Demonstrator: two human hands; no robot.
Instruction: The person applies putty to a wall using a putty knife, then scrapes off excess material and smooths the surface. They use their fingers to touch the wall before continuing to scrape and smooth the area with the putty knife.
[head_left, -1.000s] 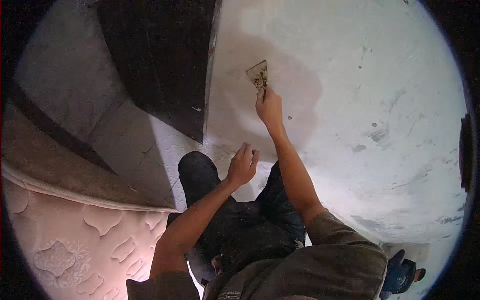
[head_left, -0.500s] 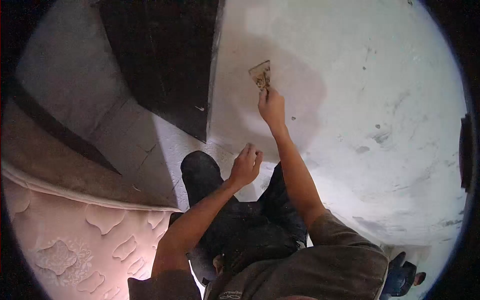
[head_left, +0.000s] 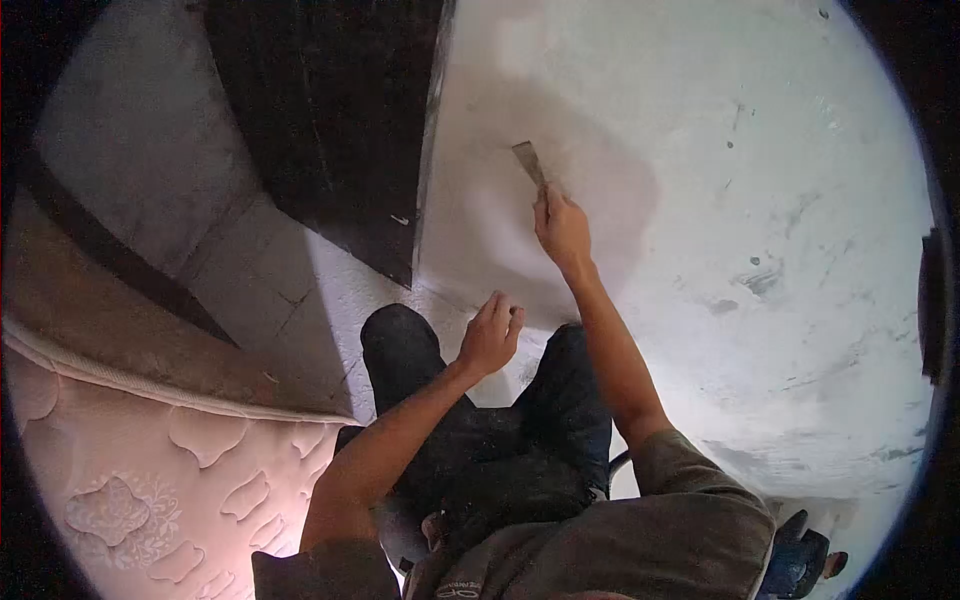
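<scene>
With your right hand (head_left: 562, 228) closed in a firm grip on the scraper (head_left: 528, 160), its blade against the white wall (head_left: 760, 150) just right of the dark door (head_left: 330, 120), press evenly at a shallow angle; your left hand (head_left: 490, 335) hangs loosely curled, empty.

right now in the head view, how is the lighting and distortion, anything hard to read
Head view: strong fisheye, with a black rim round the image. The wall is bright, almost washed out at right. A soft shadow lies on it around the right hand and the scraper it grips. The blade is too small for detail. The left side by the dark panel is dim.
</scene>
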